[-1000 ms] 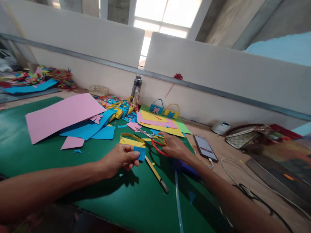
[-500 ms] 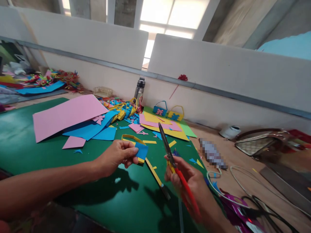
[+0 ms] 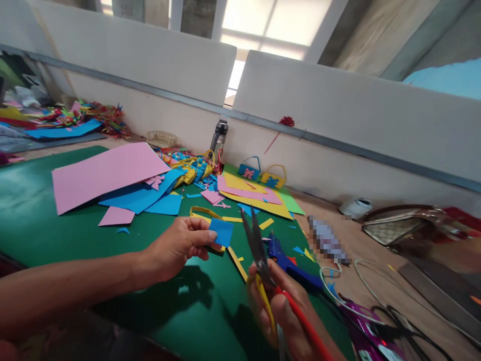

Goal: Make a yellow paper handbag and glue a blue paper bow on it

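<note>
My left hand (image 3: 176, 245) pinches a small blue foam-paper square (image 3: 223, 233) between thumb and fingers. In the same grip is a small yellow paper bag, its looped handle (image 3: 200, 210) showing above and behind the square; most of its body is hidden. To the right, my right hand (image 3: 289, 306) is closed around the red and yellow handles of a pair of scissors (image 3: 258, 246). The blades point up and away, slightly apart, with nothing between them. A blue glue gun (image 3: 295, 268) lies just beyond the right hand.
Pink sheets (image 3: 108, 173) and blue sheets (image 3: 141, 195) lie left on the green mat (image 3: 33, 200). Small finished bags (image 3: 272, 179) stand against the wall near yellow sheets (image 3: 259, 200). A bottle (image 3: 218, 136), cables (image 3: 368, 316) and a handbag (image 3: 398, 228) are also around.
The scissors' blades have parted, and the right hand has come lower and nearer. The blue square is turned more toward me. The glue gun, mostly hidden before, now shows.
</note>
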`<move>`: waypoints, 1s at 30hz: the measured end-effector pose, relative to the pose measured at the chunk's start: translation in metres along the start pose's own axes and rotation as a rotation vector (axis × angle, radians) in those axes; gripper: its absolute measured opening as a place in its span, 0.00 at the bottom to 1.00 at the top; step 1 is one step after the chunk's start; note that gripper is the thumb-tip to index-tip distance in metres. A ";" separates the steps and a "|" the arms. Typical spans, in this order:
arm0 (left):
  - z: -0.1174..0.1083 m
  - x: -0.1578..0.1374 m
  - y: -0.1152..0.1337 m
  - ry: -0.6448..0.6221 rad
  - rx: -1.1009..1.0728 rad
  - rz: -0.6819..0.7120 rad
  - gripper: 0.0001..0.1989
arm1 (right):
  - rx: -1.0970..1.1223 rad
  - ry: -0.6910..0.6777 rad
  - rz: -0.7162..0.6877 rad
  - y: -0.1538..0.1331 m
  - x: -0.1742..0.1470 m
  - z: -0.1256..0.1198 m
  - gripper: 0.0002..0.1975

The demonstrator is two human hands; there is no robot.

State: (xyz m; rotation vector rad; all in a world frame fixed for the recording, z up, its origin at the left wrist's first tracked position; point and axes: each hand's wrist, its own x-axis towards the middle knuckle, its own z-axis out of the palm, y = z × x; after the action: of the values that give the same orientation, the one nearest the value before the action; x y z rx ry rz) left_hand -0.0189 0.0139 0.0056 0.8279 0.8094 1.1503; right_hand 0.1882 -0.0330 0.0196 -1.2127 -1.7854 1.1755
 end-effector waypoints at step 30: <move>0.018 -0.002 0.000 -0.029 -0.147 0.005 0.12 | -0.051 -0.145 -0.034 0.012 0.003 0.006 0.30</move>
State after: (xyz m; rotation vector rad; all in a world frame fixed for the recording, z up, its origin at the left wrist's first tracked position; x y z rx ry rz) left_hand -0.0038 0.0098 0.0146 0.7237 0.6906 1.1851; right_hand 0.1863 -0.0304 0.0062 -1.1474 -1.9459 1.2320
